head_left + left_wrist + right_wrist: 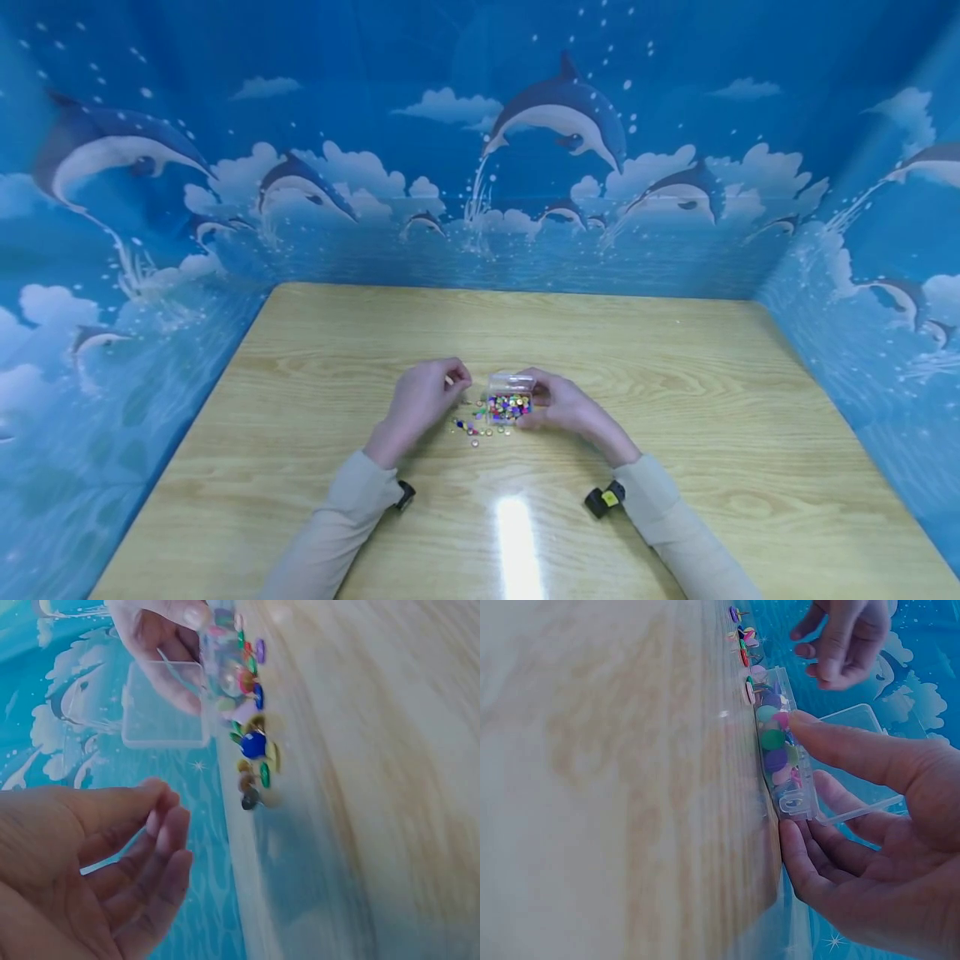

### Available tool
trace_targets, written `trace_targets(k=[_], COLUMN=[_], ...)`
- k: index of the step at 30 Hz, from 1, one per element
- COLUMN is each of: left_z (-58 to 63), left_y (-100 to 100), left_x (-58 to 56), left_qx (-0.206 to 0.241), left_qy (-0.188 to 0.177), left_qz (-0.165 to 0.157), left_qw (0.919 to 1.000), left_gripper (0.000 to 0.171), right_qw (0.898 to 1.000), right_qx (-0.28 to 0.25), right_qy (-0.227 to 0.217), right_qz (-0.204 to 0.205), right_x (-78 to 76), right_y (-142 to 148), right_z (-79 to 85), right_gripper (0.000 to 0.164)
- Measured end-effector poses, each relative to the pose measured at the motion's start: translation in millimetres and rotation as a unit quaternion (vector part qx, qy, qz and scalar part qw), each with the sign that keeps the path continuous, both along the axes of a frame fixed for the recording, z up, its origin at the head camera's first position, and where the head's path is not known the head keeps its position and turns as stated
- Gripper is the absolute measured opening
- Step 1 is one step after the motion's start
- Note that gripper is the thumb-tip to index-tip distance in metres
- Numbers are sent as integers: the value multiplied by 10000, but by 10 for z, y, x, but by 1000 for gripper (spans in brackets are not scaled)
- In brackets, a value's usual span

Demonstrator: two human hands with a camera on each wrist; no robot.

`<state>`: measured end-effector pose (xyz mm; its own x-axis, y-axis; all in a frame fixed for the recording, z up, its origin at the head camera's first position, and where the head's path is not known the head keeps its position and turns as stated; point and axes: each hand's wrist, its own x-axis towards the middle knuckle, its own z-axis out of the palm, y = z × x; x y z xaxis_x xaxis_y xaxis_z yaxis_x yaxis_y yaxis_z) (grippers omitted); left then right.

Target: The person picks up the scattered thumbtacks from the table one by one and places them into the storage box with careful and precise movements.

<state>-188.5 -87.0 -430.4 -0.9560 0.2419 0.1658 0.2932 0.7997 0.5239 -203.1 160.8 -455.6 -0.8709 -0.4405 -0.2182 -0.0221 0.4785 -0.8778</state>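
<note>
A small clear plastic box (510, 406) with a hinged lid (166, 705) stands open on the table, filled with colourful thumbtacks (774, 739). My right hand (558, 402) grips the box at its right side, thumb along the upper rim and fingers by the lid and lower corner. Loose thumbtacks (475, 431) lie scattered to the left and front of the box, several with metallic heads. Left of the box, my left hand (431, 392) is raised above the table near the loose tacks. Its thumb and index fingertips meet; I cannot tell whether a tack is hidden between them.
The wood-grain table (675, 358) extends around both hands. Blue dolphin-print curtains (480, 150) enclose the back and both sides. A dark wrist device (604, 498) with a yellow patch sits at the right cuff, another (406, 496) at the left.
</note>
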Motion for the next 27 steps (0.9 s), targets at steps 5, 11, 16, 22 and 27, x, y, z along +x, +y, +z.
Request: trace_targets(k=[5, 11, 16, 22, 27], left_z=[-64, -133, -146, -134, -98], left_y=[-63, -105, -115, -113, -88], left_x=[3, 13, 4, -8, 0], left_qx=[-280, -511, -542, -557, -517], left_qy=[-418, -741, -673, -619, -620], left_qz=[-13, -29, 34, 84, 134], left_qw=[9987, 9959, 9962, 9965, 9966], left_gripper=[10, 12, 7, 5, 6], right_qw=[10000, 10000, 9999, 9999, 9999], right_qx=[41, 20, 42, 81, 109], right_qy=[-13, -56, -48, -37, -35], right_qz=[-35, -47, -79, -111, -106], right_x=[0, 7, 9, 11, 7], right_y=[-1, -5, -10, -15, -16], right_z=[-1, 3, 10, 14, 16], right_gripper=[69, 71, 71, 72, 72])
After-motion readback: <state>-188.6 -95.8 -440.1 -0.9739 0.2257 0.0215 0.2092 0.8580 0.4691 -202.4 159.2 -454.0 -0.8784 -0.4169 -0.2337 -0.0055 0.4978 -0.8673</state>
